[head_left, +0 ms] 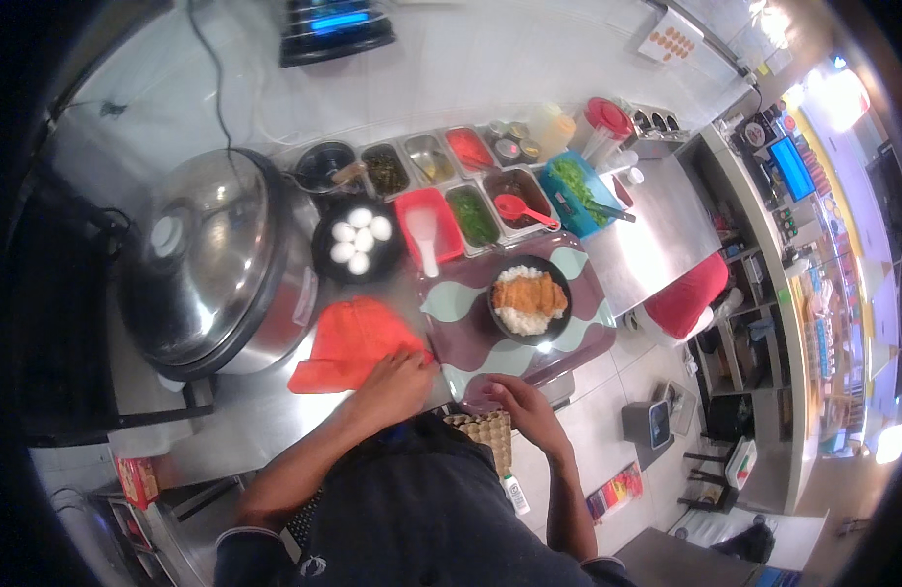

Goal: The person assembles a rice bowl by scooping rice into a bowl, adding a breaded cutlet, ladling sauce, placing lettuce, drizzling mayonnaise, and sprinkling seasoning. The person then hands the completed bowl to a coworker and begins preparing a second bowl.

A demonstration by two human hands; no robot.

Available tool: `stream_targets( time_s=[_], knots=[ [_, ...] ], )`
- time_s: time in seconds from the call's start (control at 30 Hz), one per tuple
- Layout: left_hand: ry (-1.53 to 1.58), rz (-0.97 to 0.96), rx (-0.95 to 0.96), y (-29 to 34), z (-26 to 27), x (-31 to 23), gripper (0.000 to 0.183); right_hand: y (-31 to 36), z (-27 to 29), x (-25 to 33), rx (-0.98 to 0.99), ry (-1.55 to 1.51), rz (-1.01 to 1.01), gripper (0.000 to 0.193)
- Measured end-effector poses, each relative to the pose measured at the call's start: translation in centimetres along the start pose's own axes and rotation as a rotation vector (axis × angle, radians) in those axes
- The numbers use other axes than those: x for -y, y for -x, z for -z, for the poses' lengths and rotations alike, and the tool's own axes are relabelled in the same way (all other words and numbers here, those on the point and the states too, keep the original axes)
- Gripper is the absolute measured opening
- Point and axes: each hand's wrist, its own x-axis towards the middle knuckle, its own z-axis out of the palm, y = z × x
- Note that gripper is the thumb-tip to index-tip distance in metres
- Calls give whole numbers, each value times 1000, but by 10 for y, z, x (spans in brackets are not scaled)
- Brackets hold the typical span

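Observation:
My left hand point(400, 382) is closed at the lower right edge of an orange-red cloth point(351, 338), with a bit of red showing at its fingertips. The cloth lies spread on the steel counter. My right hand point(525, 406) is empty, its thumb and fingers apart, just off the near edge of a maroon tray point(470, 347) with pale green leaf shapes. On that tray stands a black bowl point(497, 323) of white rice point(524, 321), topped with a sliced breaded cutlet point(531, 293).
A large steel cooker point(211, 264) stands on the left. Beside it sits a black bowl of white eggs point(359, 235). Behind the tray are a red container with a white rice paddle point(423, 235), steel food pans point(475, 217), a red ladle point(514, 207) and a blue bin of greens point(568, 191).

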Motion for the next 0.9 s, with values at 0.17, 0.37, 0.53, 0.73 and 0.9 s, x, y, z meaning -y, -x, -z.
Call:
stream_targets(
  time_s=[0.17,0.37,0.53,0.73,0.9],
  knots=[
    [141,1,-123,-61,-3,-8,18,4,55,-56,-205,-157,-116,45],
    [100,237,-536,-114,9,20,18,-11,110,-114,-375,56,-232,32],
    [96,403,-615,-114,13,24,18,-33,131,-141,-581,45,129,46],
    [44,17,-551,-195,25,2,32,-88,182,-166,-1019,296,111,35],
    [-91,-240,-315,-319,16,-13,41,-135,198,-174,-1084,666,-25,45]
  ],
)
